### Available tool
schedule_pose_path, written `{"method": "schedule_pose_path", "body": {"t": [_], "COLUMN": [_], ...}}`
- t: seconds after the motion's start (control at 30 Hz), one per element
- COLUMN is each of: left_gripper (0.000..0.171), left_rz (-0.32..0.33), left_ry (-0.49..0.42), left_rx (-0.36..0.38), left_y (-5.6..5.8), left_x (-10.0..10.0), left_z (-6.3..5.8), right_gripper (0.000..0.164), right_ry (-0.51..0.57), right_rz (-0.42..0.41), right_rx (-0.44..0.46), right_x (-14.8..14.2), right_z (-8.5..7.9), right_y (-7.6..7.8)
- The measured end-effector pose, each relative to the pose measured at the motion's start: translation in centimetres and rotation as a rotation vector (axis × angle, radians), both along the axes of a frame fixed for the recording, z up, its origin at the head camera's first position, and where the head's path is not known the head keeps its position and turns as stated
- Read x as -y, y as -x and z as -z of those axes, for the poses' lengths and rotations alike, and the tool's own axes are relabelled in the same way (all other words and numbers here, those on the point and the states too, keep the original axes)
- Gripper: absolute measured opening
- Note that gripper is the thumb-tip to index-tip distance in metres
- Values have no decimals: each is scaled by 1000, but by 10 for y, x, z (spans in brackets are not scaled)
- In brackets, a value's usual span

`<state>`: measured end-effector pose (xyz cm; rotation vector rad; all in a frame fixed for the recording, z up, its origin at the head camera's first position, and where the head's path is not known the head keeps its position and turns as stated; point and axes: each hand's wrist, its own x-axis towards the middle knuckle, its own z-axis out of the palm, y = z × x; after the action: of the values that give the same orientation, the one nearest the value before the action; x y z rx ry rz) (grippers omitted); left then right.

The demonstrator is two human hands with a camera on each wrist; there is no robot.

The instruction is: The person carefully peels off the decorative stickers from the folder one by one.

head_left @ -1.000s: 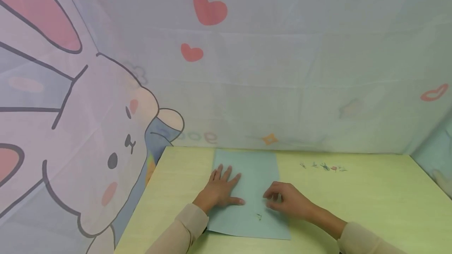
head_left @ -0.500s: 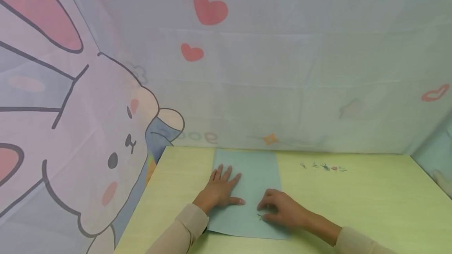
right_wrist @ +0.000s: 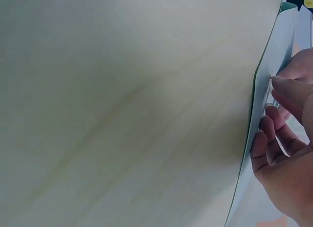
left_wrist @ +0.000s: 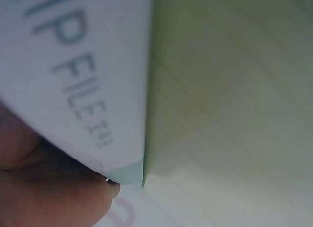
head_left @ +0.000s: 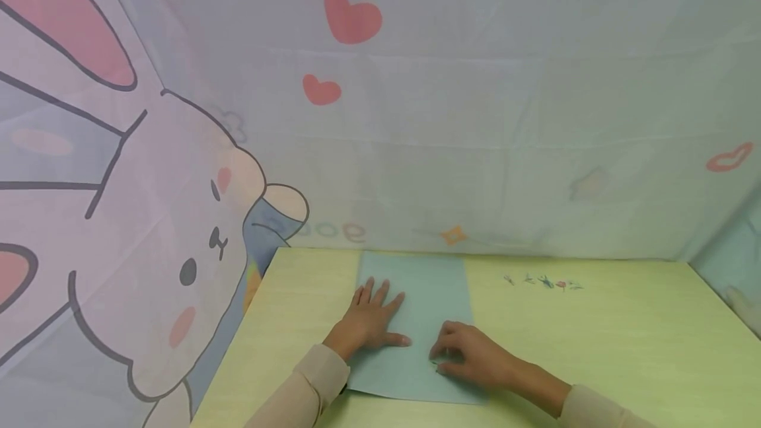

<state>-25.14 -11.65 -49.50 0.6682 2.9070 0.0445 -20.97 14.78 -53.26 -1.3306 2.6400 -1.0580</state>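
A pale blue file folder (head_left: 416, 276) lies on the table, long side pointing away from me; in the left wrist view its cover (left_wrist: 73, 65) carries "FILE" lettering. My left hand (head_left: 367, 322) rests flat on it, fingers spread and thumb stretched toward the middle. Near the folder's front right, my right hand (head_left: 470, 352) curls its fingers and pinches a small leafy sticker (head_left: 435, 365) between thumb and fingertips, close over the cover. In the right wrist view the right hand's thumb (right_wrist: 291, 90) and fingers come together at the folder's edge.
Several small flower and leaf pieces (head_left: 545, 281) lie in a row at the back right of the yellow-green table (head_left: 624, 335). A printed curtain (head_left: 446, 117) with hearts and a rabbit hangs along the back and left.
My right hand has moved left and slightly toward me, its thumb and fingertips coming to the small leafy sticker. The left hand and the folder have stayed in place.
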Motion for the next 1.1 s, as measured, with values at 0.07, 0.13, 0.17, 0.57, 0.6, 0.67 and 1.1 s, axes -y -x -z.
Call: {"method": "schedule_pose_path", "body": {"t": [0.07,0.13,0.17,0.57,0.6,0.67,1.1], "left_gripper": [95,96,96,96,96,96,96], "left_rz": [0,1,0,-3,-4,-5,-2], "left_ry": [2,2,0,3,4,2,6], "left_rx": [0,0,1,5,5,6,5], "left_y": [0,0,1,1,1,1,1], "left_x": [0,0,0,0,0,0,0], "left_z": [0,1,1,2,3,3,0], "right_gripper": [13,13,13,15,14,13,12], "right_ry": [-1,-4,-5,-6,-5,-4,-55], "right_rz": [-2,-4,-6,-34,-36,-38,-42], "right_rx": [-4,-8,-7,-22,-24,-23,75], "right_x": [0,0,0,0,0,0,4], "right_z": [0,0,-1,2,2,2,-7], "right_y": [0,0,0,3,3,4,4]}}
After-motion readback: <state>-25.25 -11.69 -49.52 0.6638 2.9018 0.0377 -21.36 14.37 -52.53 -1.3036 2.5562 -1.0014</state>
